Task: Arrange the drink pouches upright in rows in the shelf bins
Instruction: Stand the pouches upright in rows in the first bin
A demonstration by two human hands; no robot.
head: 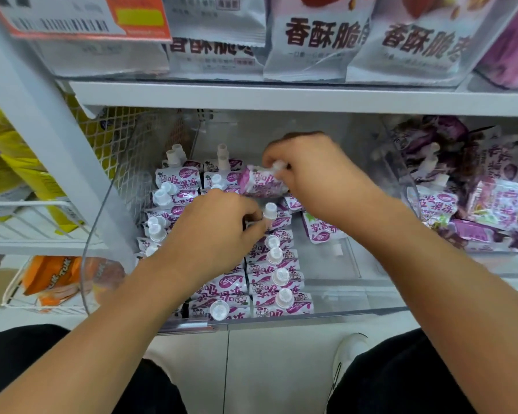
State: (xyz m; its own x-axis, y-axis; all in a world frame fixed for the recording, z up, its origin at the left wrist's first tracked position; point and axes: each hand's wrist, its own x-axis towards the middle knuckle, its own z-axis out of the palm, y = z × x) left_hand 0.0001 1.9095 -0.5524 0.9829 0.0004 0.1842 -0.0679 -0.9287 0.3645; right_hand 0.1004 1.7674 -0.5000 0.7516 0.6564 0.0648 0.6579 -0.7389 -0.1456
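Note:
A clear plastic shelf bin (356, 312) holds several purple-and-white drink pouches with white caps, standing upright in rows (277, 282). My right hand (317, 174) grips one pouch (260, 183) by its cap end and holds it tilted sideways above the back of the rows. My left hand (219, 225) pinches the top of an upright pouch (274, 218) in the right row, just under its cap. One pouch (320, 231) lies flat, upside down, in the bin's right part.
A second clear bin (473, 189) to the right holds a loose heap of the same pouches. A shelf board (281, 97) with silver snack bags runs above. Wire baskets with yellow and orange packs stand at the left. My legs and a white shoe are below.

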